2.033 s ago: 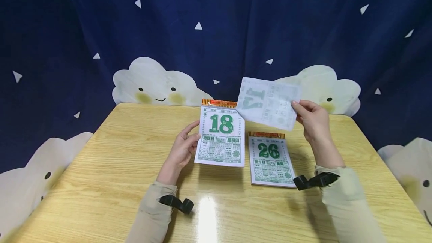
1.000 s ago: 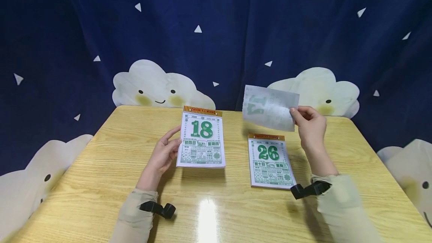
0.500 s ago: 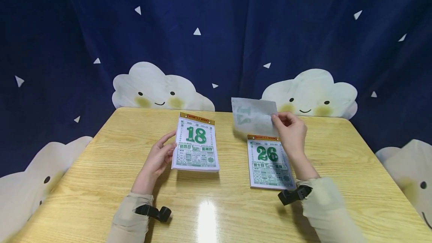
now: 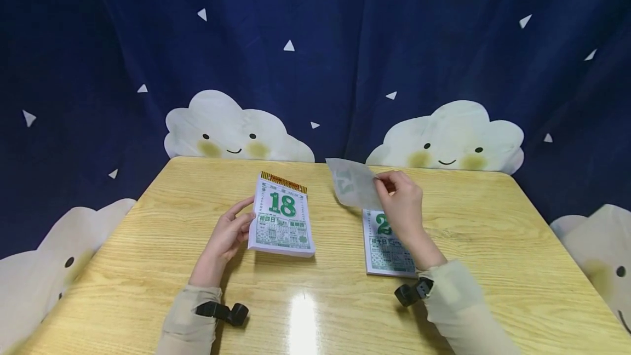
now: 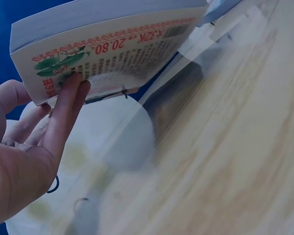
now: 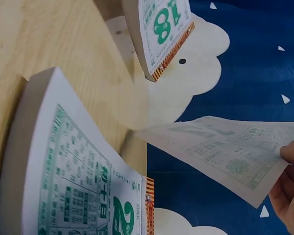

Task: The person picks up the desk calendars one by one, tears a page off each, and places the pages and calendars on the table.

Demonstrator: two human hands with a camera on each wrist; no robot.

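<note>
Left calendar pad: green "18" on front; "20.80" printed on back. Right calendar pad: only "2" visible.

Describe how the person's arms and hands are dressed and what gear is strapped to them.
Both arms wear loose, pale beige long sleeves that end at the wrists. A small black camera unit on a black strap sits at each cuff, left and right. The left hand and right hand are bare: no gloves show, and no rings or watch can be made out. No cables are visible.

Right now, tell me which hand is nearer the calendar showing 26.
Right. The right hand hovers over the calendar showing 26, pinching a loose page; the left hand is apart, holding the calendar showing 18.
</note>
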